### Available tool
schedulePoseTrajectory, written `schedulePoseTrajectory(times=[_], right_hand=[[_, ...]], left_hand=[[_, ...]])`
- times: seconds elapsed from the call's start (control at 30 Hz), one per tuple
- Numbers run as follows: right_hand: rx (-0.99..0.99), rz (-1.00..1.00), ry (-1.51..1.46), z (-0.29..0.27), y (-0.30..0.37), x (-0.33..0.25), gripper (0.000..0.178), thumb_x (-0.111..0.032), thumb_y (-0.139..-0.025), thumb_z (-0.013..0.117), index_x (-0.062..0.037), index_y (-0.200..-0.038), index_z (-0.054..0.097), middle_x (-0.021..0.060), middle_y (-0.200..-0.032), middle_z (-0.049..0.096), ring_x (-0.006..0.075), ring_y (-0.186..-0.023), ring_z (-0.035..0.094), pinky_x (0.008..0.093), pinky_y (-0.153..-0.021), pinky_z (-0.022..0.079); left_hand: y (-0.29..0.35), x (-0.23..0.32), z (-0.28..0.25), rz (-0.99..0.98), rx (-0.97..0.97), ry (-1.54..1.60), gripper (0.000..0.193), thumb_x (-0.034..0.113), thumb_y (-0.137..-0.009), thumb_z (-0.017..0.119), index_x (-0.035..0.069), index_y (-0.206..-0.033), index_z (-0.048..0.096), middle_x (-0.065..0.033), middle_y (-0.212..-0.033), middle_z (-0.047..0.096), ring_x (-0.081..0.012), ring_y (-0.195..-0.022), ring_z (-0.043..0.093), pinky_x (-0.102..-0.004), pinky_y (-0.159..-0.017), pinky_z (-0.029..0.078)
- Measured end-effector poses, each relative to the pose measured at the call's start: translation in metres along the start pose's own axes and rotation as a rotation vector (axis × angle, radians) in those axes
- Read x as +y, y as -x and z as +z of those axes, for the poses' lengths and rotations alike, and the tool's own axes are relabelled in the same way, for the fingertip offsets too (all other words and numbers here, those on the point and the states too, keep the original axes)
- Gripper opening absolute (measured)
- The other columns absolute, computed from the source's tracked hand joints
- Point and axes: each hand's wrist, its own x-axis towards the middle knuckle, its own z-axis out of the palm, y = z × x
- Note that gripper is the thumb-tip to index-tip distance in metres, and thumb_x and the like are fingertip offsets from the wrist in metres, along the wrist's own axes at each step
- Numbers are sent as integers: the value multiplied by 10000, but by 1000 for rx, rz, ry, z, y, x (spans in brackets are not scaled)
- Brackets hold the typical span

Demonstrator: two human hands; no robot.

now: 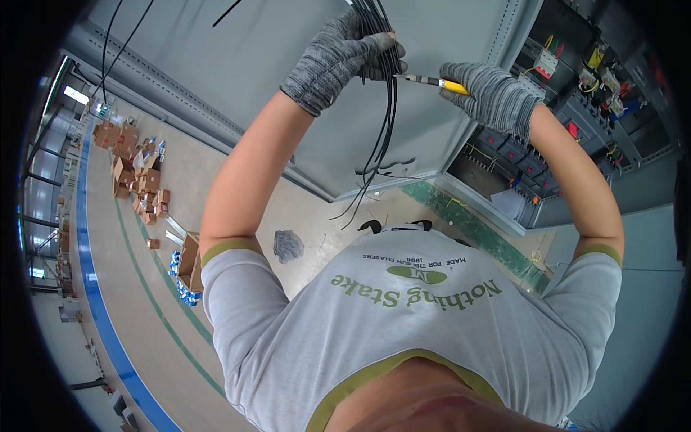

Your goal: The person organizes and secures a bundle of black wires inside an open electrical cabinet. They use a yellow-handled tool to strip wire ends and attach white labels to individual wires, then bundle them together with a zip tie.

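Note:
My left hand [337,59], in a grey knitted glove, is closed around a bundle of thin black cables [389,119] near the top of the view. Their loose ends hang below the fist and fan apart. To the right, my gloved right hand [493,97] grips a slim yellow-handled tool [453,87]. Its pointed metal end reaches left to the cables, just under my left hand. Whether the tip touches them I cannot tell. The palm side of my right hand is hidden.
A large grey cabinet panel [266,65] stands behind my hands. At right, an open cabinet holds breakers and wiring [547,63]. Cardboard boxes [190,263] sit on the floor at left, beside a blue floor line [101,309]. A dark grey patch [288,246] lies on the floor.

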Motion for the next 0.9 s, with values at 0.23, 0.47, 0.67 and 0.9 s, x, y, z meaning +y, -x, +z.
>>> schedulePoseTrajectory(times=[0.23, 0.47, 0.67, 0.9], right_hand=[[-2, -11, 28, -5, 1, -2, 362, -306, -936, 531, -27, -1163, 564, 192, -950, 646, 349, -895, 629, 406, -827, 503], [23, 25, 105, -3, 5, -4, 350, -369, -943, 504, -60, -1076, 602, 158, -842, 651, 316, -807, 643, 418, -767, 512], [-21, 98, 169, -11, 7, -13, 383, -365, -940, 519, -32, -1117, 586, 180, -869, 636, 332, -840, 628, 429, -802, 499], [-90, 86, -62, 4, -2, 1, 368, -362, -942, 533, -34, -1104, 572, 171, -841, 619, 313, -815, 620, 406, -765, 503]], left_hand=[[1, 1, 0, 27, 0, -30, 288, 245, -890, 650, 15, -1056, 597, -111, -903, 683, -186, -828, 683, -297, -757, 569], [1, 4, 4, 0, 28, -81, 277, 217, -891, 649, -1, -1052, 597, -112, -888, 686, -179, -817, 685, -296, -737, 571], [0, 1, 3, -18, 29, -35, 263, 203, -895, 642, -7, -1046, 595, -125, -888, 686, -197, -801, 696, -294, -711, 576], [-1, -1, 4, 0, 13, -11, 257, 202, -899, 636, -6, -1043, 587, -128, -888, 685, -212, -801, 700, -294, -707, 576]])
